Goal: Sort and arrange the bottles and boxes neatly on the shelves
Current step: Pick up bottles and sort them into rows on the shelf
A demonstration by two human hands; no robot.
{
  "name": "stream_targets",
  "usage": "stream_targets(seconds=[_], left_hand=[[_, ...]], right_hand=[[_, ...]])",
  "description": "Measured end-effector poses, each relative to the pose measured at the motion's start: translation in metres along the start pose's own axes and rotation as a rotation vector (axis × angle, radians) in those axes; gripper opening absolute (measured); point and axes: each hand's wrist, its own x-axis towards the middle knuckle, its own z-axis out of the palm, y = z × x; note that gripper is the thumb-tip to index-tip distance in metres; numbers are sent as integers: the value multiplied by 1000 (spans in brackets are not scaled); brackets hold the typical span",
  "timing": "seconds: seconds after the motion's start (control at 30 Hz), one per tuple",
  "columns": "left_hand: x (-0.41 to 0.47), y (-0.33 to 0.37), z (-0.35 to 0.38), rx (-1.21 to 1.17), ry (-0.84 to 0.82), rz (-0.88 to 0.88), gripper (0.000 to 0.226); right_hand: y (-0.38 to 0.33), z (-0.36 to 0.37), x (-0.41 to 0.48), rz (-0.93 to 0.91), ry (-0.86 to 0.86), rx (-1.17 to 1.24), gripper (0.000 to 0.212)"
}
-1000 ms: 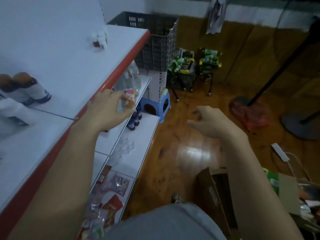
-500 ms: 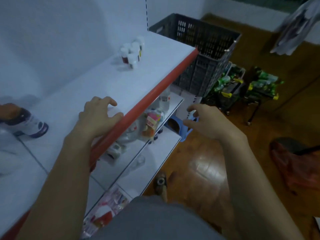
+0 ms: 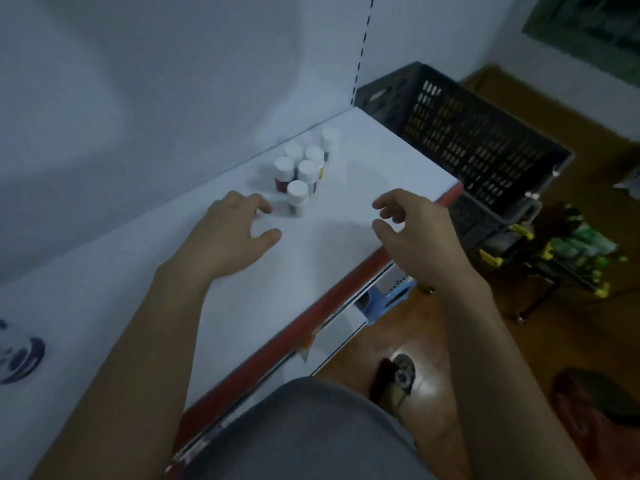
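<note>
Left grip (image 3: 228,233) and right grip (image 3: 415,233) hang loosely spread, empty, over the shelf (image 3: 311,271) near the bottles (image 3: 306,171).

Bare shelf top (image 3: 332,244) before clustered jars (image 3: 304,171).

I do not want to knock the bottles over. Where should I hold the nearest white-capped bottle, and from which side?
Probably pinch the nearest bottle by its white cap, coming from above or from your own side. It stands upright, its near side is free, and the other bottles crowd close behind it. The left hand is closest.
</note>
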Motion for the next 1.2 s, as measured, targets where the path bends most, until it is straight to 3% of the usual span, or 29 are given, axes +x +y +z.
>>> stream_targets(seconds=[0.23, 0.43, 0.63, 0.8, 1.07, 1.2], left_hand=[[13, 16, -5, -75, 42, -125, 51], [16, 48, 15, -185, 263, -325, 54], [32, 82, 44, -288, 477, -479, 34], [27, 101, 55, -278, 577, -548, 22], [-80, 71, 36, -169, 798, -763, 25], [-160, 56, 33, -175, 920, -812, 24]], right_hand=[[7, 20, 92, -182, -73, 39, 48], [4, 33, 156, -429, -224, 125, 79], [12, 44, 195, -507, -393, 148, 50], [30, 49, 204, -551, -403, 159, 34], [-11, 18, 173, -499, -157, 432, 46], [-74, 22, 116, -587, -209, 532, 50]])
